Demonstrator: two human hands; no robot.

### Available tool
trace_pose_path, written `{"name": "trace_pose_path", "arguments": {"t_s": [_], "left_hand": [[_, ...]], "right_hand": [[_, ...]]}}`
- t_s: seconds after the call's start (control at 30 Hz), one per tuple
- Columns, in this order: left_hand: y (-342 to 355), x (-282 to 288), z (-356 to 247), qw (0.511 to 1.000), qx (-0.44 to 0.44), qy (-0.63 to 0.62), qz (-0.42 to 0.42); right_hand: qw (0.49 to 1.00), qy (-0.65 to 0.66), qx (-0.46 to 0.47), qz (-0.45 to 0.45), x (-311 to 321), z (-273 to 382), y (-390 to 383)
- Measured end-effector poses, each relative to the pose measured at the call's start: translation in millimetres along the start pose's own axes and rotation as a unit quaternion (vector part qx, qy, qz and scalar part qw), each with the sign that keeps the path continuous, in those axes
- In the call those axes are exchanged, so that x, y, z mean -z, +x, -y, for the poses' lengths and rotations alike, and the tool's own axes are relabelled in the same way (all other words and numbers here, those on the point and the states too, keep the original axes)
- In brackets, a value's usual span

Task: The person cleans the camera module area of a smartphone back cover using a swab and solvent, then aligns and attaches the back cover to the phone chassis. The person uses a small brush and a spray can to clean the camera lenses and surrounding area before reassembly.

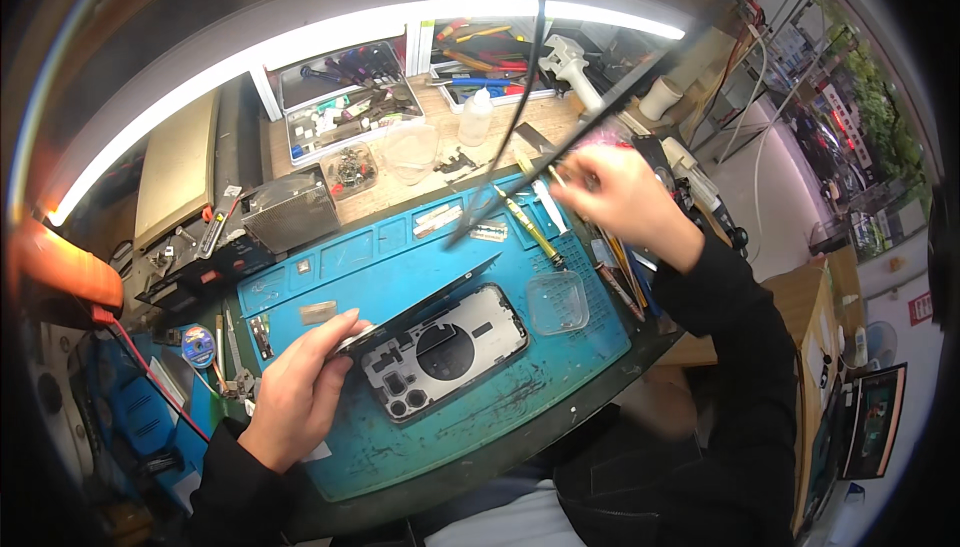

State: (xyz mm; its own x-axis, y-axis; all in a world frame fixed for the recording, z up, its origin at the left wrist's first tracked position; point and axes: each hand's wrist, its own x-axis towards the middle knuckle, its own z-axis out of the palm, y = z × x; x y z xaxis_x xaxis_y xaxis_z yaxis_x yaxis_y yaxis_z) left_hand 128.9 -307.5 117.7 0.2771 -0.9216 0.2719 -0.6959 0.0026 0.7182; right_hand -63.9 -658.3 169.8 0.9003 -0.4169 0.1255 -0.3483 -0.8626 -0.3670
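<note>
My left hand grips one end of a thin dark phone screen panel, tilted up with its edge toward me. Below it on the blue work mat lies an opened phone back housing, pale inside with a round black ring area and camera holes at its near left corner. My right hand is raised over the mat's far right corner, fingers curled together. A small pale tip shows at the fingertips; what it belongs to cannot be made out. Beneath that hand are a yellow-green screwdriver and a white slim tool.
A clear square dish sits on the mat's right side. Razor blades lie in the mat's far tray. Behind stand a dropper bottle and tool bins. Dark cables hang across the view. A solder spool is at left.
</note>
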Motion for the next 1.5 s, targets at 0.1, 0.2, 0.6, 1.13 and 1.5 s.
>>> {"name": "trace_pose_path", "arguments": {"t_s": [0.1, 0.2, 0.6, 1.13, 1.5], "left_hand": [[3.1, -4.2, 2.6, 1.0, 0.0, -0.026, 0.001], [-1.5, -1.7, 4.9, 1.0, 0.009, -0.018, -0.001], [-1.1, 1.8, 4.7, 1.0, -0.004, -0.015, 0.014], [1.2, 2.1, 2.7, 1.0, 0.009, -0.013, 0.0], [2.0, -1.8, 8.1, 1.0, -0.021, 0.006, -0.021]], "right_hand": [[0.984, -0.01, 0.1, -0.147, -30.1, -37.5, 56.5], [0.992, 0.049, 0.04, -0.11, -48.3, -21.8, 100.1], [0.943, 0.256, 0.138, 0.161, -37.2, 44.3, 67.0], [0.916, 0.219, 0.167, 0.29, -39.8, 88.8, 67.7], [0.92, 0.222, 0.235, 0.221, -46.2, 83.0, 64.1]]}}
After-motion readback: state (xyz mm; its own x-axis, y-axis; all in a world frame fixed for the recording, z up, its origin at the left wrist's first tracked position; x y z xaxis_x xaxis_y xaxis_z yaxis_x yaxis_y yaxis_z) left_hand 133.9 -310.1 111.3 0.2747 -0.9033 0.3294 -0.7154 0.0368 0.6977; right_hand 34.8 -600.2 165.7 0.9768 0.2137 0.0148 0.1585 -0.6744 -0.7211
